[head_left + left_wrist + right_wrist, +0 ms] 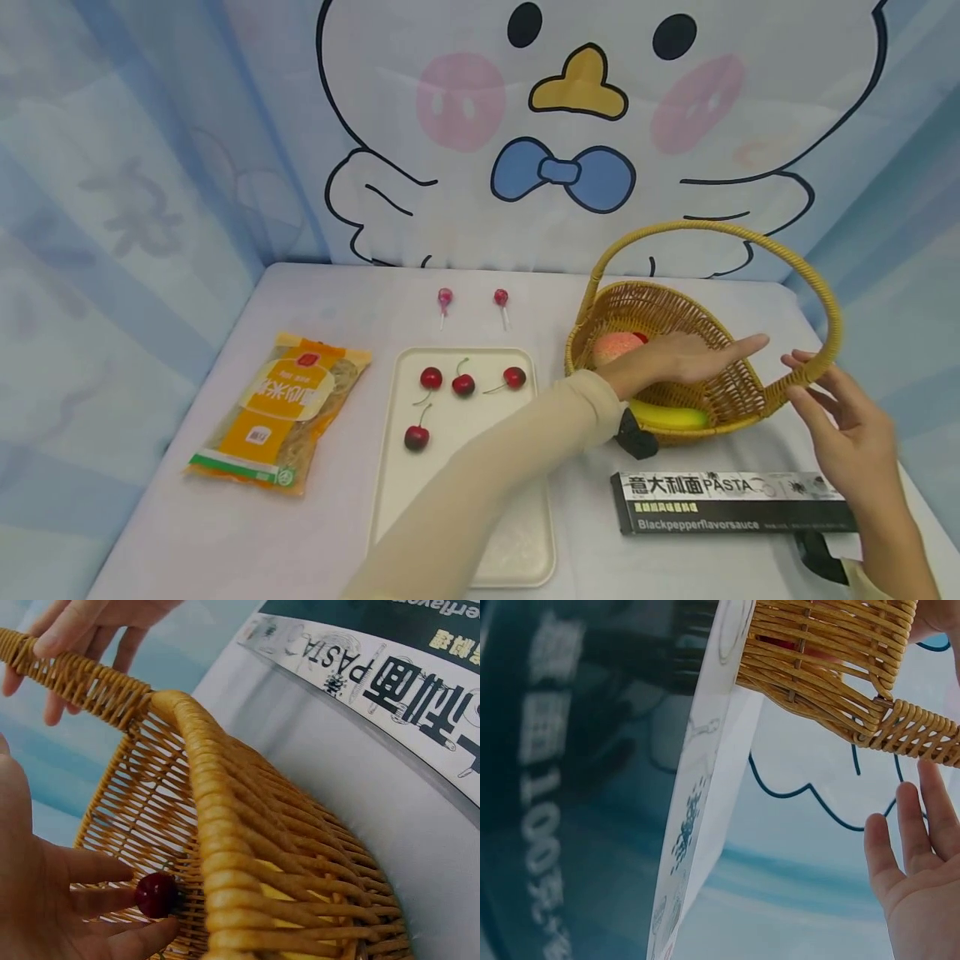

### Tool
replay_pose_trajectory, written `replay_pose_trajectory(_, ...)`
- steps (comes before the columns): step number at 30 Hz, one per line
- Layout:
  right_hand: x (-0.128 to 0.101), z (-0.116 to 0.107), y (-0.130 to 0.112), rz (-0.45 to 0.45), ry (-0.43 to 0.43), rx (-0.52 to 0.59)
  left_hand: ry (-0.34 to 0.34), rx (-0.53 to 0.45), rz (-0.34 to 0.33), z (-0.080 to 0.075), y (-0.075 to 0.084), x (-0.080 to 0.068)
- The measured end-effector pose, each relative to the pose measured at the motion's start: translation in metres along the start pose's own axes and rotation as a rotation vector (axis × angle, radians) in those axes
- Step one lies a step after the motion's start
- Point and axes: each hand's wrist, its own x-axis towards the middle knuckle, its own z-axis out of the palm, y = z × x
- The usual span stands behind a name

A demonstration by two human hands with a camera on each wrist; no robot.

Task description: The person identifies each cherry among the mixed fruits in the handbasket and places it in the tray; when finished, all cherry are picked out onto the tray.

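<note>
White table, basket point(678, 321) handle arching left–right — left hand point(675, 358) inside, fingers straight

My right hand point(922, 877) sits bottom right w/ fingers straight & relaxed, just below the basket handle point(922, 731); can't tell if fingertips touch it. Wicker basket point(825, 652) fills the top, something red showing thru the weave. Pasta box point(592, 787) looms close on the left, blurry, its pale edge running diagonally. Blue-lined backdrop point(810, 847) behind.
</note>
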Motion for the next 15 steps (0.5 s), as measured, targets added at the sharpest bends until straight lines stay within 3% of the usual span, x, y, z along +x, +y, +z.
replay_pose_trajectory(5,0.001,0.000,0.000,0.013,-0.012,-0.012,0.025,0.058,-0.015,0.005,0.002,0.002)
replay_pose_trajectory(15,0.000,0.000,0.001,0.005,-0.015,-0.002,0.099,0.063,-0.004,0.017,0.001,0.010)
